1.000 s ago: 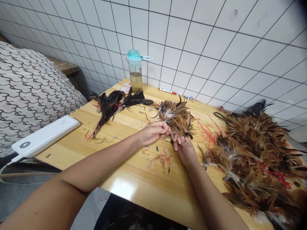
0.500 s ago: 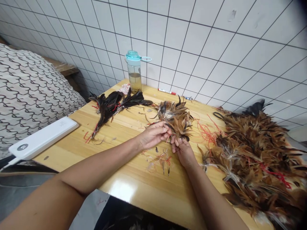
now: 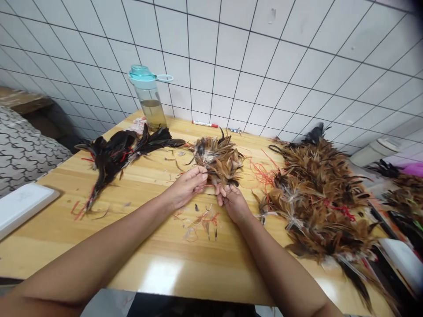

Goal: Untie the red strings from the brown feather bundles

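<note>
My left hand (image 3: 190, 186) is closed in a pinch just in front of a bunch of brown feathers (image 3: 226, 169). Facing it, my right hand (image 3: 234, 201) has its fingers bent and pressed together below the same bunch. A short stretch of thin red string (image 3: 210, 185) runs between the two sets of fingertips; its ends are hidden in them. Behind lies a pile of brown and pale feathers (image 3: 208, 149). Scraps of red string and small feathers (image 3: 206, 218) are scattered on the wooden table (image 3: 185, 255) between my forearms.
Black feather bunches (image 3: 115, 152) lie at left, near a water bottle (image 3: 153, 112). A white power bank (image 3: 24, 204) is at the left edge. A red marker (image 3: 205, 124) lies by the tiled wall. Tangled red string (image 3: 262, 174) and a large brown feather heap (image 3: 317, 193) are at right.
The view has turned to the right, so things appear further left. My hands have drawn slightly apart, and the red string between them now shows as a line.
</note>
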Available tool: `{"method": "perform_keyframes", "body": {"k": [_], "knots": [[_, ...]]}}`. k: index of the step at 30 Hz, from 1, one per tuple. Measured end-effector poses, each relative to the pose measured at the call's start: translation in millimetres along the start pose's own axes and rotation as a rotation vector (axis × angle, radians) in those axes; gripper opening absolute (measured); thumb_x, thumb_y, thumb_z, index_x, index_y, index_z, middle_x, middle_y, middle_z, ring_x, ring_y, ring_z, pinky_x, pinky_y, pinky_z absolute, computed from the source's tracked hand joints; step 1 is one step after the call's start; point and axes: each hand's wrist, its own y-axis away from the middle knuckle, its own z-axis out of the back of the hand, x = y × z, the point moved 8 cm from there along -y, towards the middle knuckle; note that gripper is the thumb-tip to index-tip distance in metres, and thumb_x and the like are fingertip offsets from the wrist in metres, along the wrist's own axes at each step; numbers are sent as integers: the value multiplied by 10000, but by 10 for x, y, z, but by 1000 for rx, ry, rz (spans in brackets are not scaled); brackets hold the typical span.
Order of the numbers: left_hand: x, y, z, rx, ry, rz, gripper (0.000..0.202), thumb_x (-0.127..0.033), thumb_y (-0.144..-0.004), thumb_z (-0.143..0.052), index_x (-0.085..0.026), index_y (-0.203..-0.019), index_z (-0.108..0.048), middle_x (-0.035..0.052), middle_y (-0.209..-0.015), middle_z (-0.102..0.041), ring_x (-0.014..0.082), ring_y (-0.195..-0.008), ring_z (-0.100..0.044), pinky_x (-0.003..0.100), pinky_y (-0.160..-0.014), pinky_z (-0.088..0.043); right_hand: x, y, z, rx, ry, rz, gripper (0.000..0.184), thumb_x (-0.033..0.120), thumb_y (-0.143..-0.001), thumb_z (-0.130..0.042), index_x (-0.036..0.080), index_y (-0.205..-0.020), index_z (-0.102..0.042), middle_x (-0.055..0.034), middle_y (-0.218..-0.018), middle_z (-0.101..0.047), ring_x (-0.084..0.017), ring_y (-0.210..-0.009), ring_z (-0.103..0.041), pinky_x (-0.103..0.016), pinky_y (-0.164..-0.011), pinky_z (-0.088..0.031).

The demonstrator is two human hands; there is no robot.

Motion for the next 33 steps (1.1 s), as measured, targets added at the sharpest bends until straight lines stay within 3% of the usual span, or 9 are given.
{"method": "perform_keyframes", "body": {"k": [4,8,17,24,33], "knots": [[-9,2,19,86,-183,4,334,-410,-772,-697,-161,-834,-483,-55,-664,-432,55,-569,-359,190,-558,-284,17,-13,25,-25,-67,4,380,537,-705,-681,198,-635,-523,14,-627,-528,-87,-481,-383,-259,-514,-242],[-27,12,29,144,-520,1,327,-424,-783,-667,-168,-857,-478,-46,-702,-468,80,-629,-410,201,-599,-316,36,-21,34,-37,-125,7,372,502,-697,-694,188,-623,-508,11,-713,-562,-68,-474,-401,-253,-505,-254],[-135,29,56,126,-1104,-81,192,-362,-835,-539,-173,-827,-571,-14,-714,-565,122,-666,-484,221,-606,-315,4,1,24,-28,-45,-9,339,490,-743,-658,197,-639,-524,17,-608,-521,-89,-486,-370,-262,-519,-230],[-172,52,-35,183,-1145,-84,174,-330,-814,-546,-166,-773,-589,-2,-727,-578,121,-673,-497,218,-628,-347,13,-5,28,-27,-67,0,338,479,-720,-679,198,-625,-518,15,-653,-534,-84,-490,-375,-256,-514,-238],[-117,53,-26,139,-866,-20,280,-394,-755,-637,-168,-704,-480,-54,-612,-400,78,-572,-353,195,-530,-269,23,-10,43,-44,-121,0,343,447,-699,-700,185,-619,-494,21,-696,-546,-61,-471,-384,-251,-514,-262]]}}
